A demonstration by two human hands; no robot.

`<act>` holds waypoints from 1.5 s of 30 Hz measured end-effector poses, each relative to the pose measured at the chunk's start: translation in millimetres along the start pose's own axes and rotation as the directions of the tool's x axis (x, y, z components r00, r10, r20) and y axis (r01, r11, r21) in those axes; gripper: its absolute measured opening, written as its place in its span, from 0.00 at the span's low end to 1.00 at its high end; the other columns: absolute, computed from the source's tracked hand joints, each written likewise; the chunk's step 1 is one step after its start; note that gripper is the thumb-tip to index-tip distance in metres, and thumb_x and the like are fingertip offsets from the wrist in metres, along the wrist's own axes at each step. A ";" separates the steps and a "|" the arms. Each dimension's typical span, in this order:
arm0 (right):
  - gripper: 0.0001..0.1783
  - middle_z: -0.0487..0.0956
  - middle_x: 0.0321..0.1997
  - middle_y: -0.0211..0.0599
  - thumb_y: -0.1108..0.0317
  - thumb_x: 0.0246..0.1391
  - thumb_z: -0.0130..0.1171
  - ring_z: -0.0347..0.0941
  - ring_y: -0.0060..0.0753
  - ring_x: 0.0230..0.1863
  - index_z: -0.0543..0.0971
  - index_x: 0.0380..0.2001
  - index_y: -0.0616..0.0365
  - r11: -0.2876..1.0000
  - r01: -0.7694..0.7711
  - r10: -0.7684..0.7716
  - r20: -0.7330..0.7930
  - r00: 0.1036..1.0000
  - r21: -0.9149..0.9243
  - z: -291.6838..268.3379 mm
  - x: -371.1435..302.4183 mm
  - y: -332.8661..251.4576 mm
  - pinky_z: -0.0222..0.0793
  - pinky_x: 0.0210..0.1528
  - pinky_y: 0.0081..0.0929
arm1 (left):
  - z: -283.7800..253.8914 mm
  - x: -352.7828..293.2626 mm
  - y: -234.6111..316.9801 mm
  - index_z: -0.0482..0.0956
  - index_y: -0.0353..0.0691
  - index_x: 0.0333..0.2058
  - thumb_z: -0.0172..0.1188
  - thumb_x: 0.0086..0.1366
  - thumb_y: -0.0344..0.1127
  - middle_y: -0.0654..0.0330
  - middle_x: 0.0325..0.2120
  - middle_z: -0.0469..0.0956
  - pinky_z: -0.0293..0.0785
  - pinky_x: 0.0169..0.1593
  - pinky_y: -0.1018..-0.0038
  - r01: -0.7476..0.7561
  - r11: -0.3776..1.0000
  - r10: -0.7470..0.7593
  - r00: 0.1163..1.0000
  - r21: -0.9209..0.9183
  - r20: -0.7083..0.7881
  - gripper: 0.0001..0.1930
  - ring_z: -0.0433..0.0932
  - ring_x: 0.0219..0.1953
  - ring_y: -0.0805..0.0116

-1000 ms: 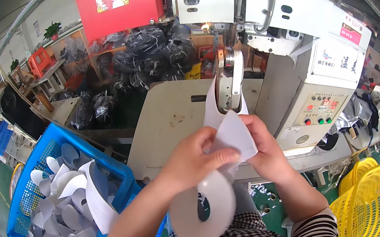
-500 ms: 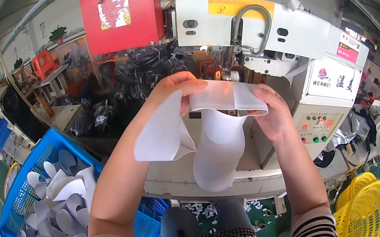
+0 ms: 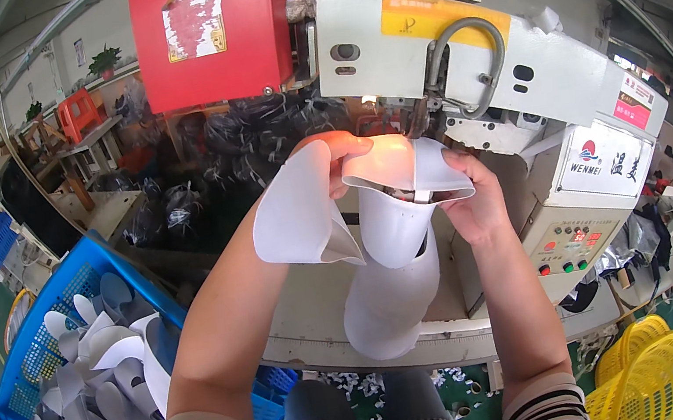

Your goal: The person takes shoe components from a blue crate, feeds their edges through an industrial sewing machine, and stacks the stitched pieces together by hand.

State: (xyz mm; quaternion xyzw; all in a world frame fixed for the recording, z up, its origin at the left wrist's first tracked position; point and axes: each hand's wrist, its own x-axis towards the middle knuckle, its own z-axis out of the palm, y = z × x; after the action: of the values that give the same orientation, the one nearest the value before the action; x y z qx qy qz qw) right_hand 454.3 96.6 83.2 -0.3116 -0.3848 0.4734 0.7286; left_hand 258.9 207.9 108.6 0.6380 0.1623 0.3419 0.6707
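Note:
At the machine's head, my left hand (image 3: 335, 157) pinches the top edge of a white pliable piece (image 3: 381, 169), thumb on top. A curved white flap (image 3: 294, 212) hangs beside that hand, in front of its wrist. My right hand (image 3: 477, 200) closes thumb and fingers on the right end of the same band. The band is bowed, with a seam line near its right part and warm lamp light on it. Below it hang more white curved pieces, an upper one (image 3: 397, 234) overlapping a lower rounded one (image 3: 391, 312). The machine's working tip behind the band is mostly hidden.
A blue basket (image 3: 99, 254) at my left holds many grey-white curved pieces. The white machine arm (image 3: 383, 60) and red box (image 3: 225, 46) stand ahead; a control panel (image 3: 564, 252) is at right. Yellow baskets (image 3: 650, 380) stand lower right, and scraps litter the floor.
The band has bent from nearly flat into a bow. The flap by my left hand has swung open wider. Below the band, the upper hanging piece now shows longer, and the lower one sits further down.

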 end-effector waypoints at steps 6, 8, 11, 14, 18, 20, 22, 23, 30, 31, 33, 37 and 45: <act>0.11 0.75 0.30 0.27 0.61 0.54 0.51 0.70 0.21 0.30 0.74 0.33 0.59 0.969 -0.148 0.117 0.161 0.980 0.196 -25.8 -5.6 8.3 0.63 0.33 0.19 | 4.1 -13.9 -16.3 0.74 0.36 0.37 0.43 0.65 0.45 0.61 0.18 0.73 0.48 0.12 0.85 0.218 0.952 -0.206 0.975 -0.214 0.077 0.18 0.56 0.08 0.82; 0.13 0.74 0.26 0.24 0.59 0.57 0.48 0.68 0.17 0.26 0.74 0.30 0.56 0.992 -0.063 0.058 0.050 0.997 0.109 -19.5 -20.7 15.0 0.60 0.28 0.16 | 1.8 -26.0 -31.3 0.72 0.37 0.40 0.45 0.64 0.48 0.60 0.22 0.74 0.49 0.13 0.86 0.170 0.981 -0.165 0.984 -0.089 0.061 0.19 0.55 0.08 0.83; 0.12 0.73 0.23 0.24 0.58 0.57 0.48 0.67 0.16 0.23 0.74 0.27 0.54 1.000 -0.005 0.005 -0.001 1.000 -0.009 -18.3 -33.4 20.3 0.59 0.25 0.15 | -1.2 -26.0 -46.5 0.72 0.39 0.41 0.48 0.63 0.48 0.60 0.23 0.74 0.50 0.15 0.86 0.122 0.985 -0.104 0.984 -0.124 0.148 0.18 0.55 0.10 0.84; 0.12 0.73 0.22 0.25 0.59 0.57 0.48 0.67 0.15 0.22 0.74 0.27 0.54 1.000 0.021 -0.020 0.037 0.999 -0.022 -24.0 -29.1 22.2 0.58 0.24 0.14 | -1.8 -23.9 -54.3 0.72 0.40 0.40 0.50 0.62 0.48 0.60 0.24 0.73 0.50 0.16 0.86 0.087 0.984 -0.058 0.982 -0.158 0.179 0.18 0.56 0.11 0.85; 0.12 0.74 0.23 0.25 0.60 0.57 0.48 0.68 0.15 0.23 0.74 0.27 0.55 0.999 0.014 -0.012 0.056 0.998 -0.034 -28.6 -27.5 25.1 0.61 0.24 0.14 | -5.0 -22.8 -54.1 0.72 0.39 0.39 0.51 0.61 0.48 0.60 0.24 0.73 0.50 0.16 0.85 0.074 0.990 -0.051 0.982 -0.124 0.180 0.17 0.56 0.12 0.85; 0.12 0.74 0.23 0.26 0.60 0.57 0.48 0.69 0.16 0.23 0.74 0.27 0.56 0.999 0.021 -0.019 0.065 0.998 -0.026 -27.8 -27.9 25.4 0.63 0.24 0.14 | 3.6 -26.1 -48.9 0.72 0.39 0.36 0.52 0.61 0.47 0.60 0.24 0.73 0.50 0.16 0.85 0.080 0.992 -0.068 0.990 -0.099 0.123 0.16 0.56 0.12 0.85; 0.11 0.74 0.23 0.26 0.61 0.57 0.49 0.69 0.16 0.23 0.74 0.27 0.56 0.999 0.028 -0.026 0.072 0.997 -0.019 -26.6 -28.8 25.7 0.64 0.25 0.15 | 10.3 -29.8 -42.9 0.72 0.39 0.34 0.52 0.61 0.47 0.60 0.23 0.73 0.50 0.17 0.85 0.088 0.993 -0.083 0.994 -0.076 0.066 0.16 0.56 0.11 0.85; 0.11 0.74 0.23 0.26 0.61 0.57 0.49 0.69 0.17 0.24 0.74 0.27 0.56 0.999 0.037 -0.036 0.060 0.998 -0.022 -24.8 -29.5 26.1 0.65 0.26 0.15 | 11.4 -31.9 -40.5 0.72 0.39 0.31 0.52 0.61 0.47 0.59 0.23 0.73 0.50 0.16 0.84 0.076 0.993 -0.070 0.994 -0.085 0.079 0.15 0.56 0.11 0.85; 0.12 0.75 0.25 0.28 0.62 0.57 0.49 0.71 0.19 0.25 0.75 0.29 0.58 1.000 0.010 -0.011 -0.015 1.000 -0.029 -25.0 -30.0 31.3 0.67 0.30 0.17 | 13.4 -35.4 -42.7 0.70 0.41 0.26 0.49 0.61 0.53 0.65 0.18 0.68 0.47 0.16 0.83 0.069 0.991 -0.057 0.993 -0.118 0.101 0.19 0.54 0.11 0.83; 0.12 0.75 0.25 0.28 0.62 0.57 0.49 0.71 0.19 0.25 0.75 0.29 0.58 1.000 0.010 -0.010 -0.015 1.000 -0.030 -23.5 -30.8 31.1 0.67 0.30 0.17 | 13.2 -35.3 -43.3 0.70 0.41 0.26 0.49 0.61 0.53 0.65 0.18 0.68 0.47 0.16 0.83 0.068 0.991 -0.056 0.993 -0.119 0.100 0.19 0.54 0.11 0.83; 0.12 0.77 0.28 0.30 0.61 0.56 0.50 0.72 0.20 0.27 0.75 0.32 0.60 0.999 0.004 -0.008 -0.102 0.995 -0.039 -13.4 -34.4 30.0 0.68 0.32 0.18 | 13.5 -35.8 -45.6 0.70 0.41 0.26 0.48 0.62 0.54 0.68 0.15 0.64 0.47 0.16 0.83 0.107 0.991 -0.102 0.993 -0.083 0.061 0.20 0.53 0.10 0.83; 0.15 0.77 0.31 0.33 0.60 0.56 0.50 0.72 0.20 0.30 0.75 0.35 0.62 0.999 0.022 -0.025 -0.114 0.993 -0.028 -16.3 -30.0 39.7 0.68 0.34 0.17 | 20.0 -40.0 -43.1 0.70 0.41 0.26 0.46 0.63 0.52 0.69 0.15 0.64 0.48 0.17 0.83 0.127 0.979 -0.112 0.988 -0.158 0.103 0.19 0.53 0.11 0.82; 0.22 0.77 0.33 0.41 0.55 0.59 0.43 0.72 0.29 0.36 0.74 0.36 0.68 0.813 0.023 -0.223 -0.275 0.935 -0.582 -30.0 -9.1 59.2 0.65 0.40 0.25 | 60.8 -71.7 4.2 0.72 0.41 0.20 0.55 0.60 0.38 0.71 0.14 0.65 0.54 0.20 0.86 0.192 0.885 -0.180 0.981 -0.425 0.069 0.12 0.60 0.16 0.84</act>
State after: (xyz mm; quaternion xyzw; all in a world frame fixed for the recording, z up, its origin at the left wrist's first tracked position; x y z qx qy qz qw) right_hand 451.0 106.6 17.1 -0.5638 -0.4002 0.2286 0.6854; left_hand 246.4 114.7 105.1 0.4606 0.1339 0.2945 0.8265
